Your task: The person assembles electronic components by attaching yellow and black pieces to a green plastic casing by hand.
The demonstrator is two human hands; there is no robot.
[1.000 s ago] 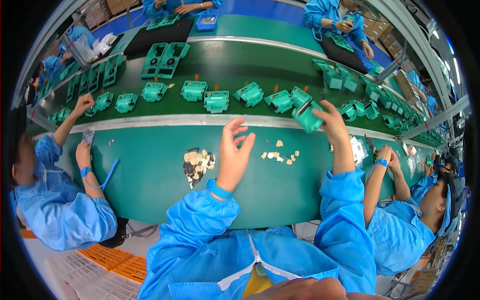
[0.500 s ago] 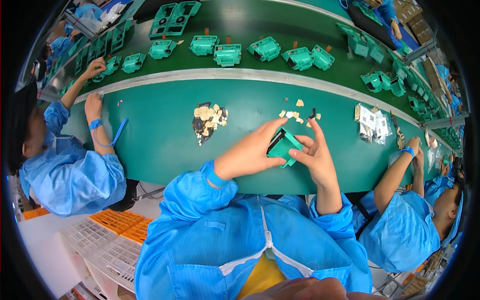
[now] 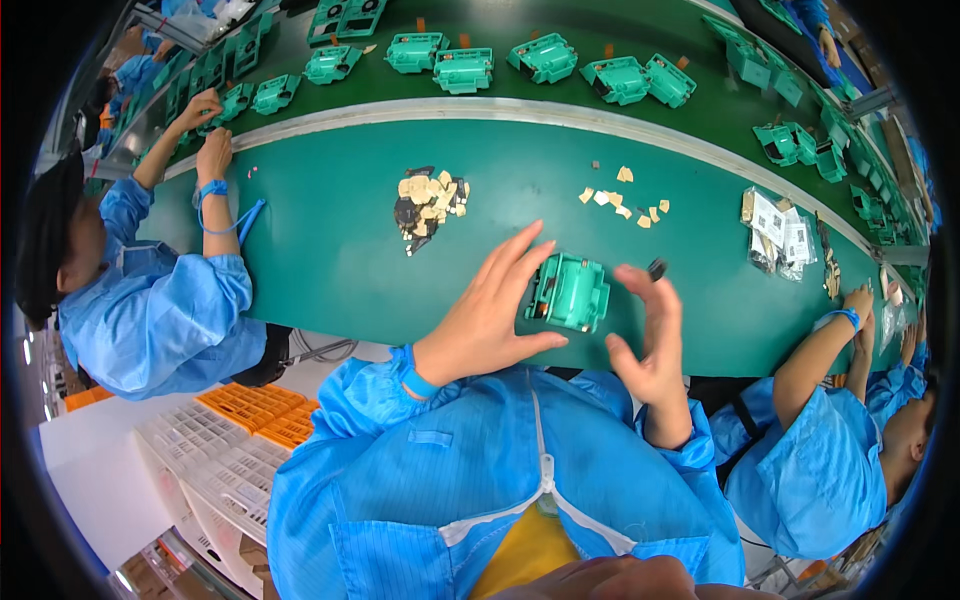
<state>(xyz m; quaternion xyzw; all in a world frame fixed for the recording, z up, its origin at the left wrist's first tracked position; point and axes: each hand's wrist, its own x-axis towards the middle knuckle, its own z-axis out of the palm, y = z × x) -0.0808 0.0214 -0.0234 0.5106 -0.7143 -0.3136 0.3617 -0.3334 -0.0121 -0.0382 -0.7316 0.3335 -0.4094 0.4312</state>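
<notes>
A green plastic housing [image 3: 570,292] lies on the bench in front of me, its rounded side up. My left hand [image 3: 492,312] is open at the housing's left side, fingers spread and thumb near its lower edge. To the right of the housing, my right hand [image 3: 655,335] has its thumb apart from its fingers. A small black piece [image 3: 657,268] is held at those fingertips; just how it is gripped is hard to make out. Beyond the hands lie scattered cream-coloured pieces [image 3: 622,211] and a pile of cream and black pieces [image 3: 430,200].
A raised conveyor [image 3: 370,87] with several green housings [image 3: 463,70] runs behind the bench's pale rail [image 3: 480,110]. Clear bags with printed papers [image 3: 778,235] lie at right. Co-workers in blue sit on both sides. Orange and white crates [image 3: 250,408] stand at lower left.
The green housing has left my hands and now rests on the bench, turned rounded side up. Both hands have spread away from it. The black piece has travelled with my right hand.
</notes>
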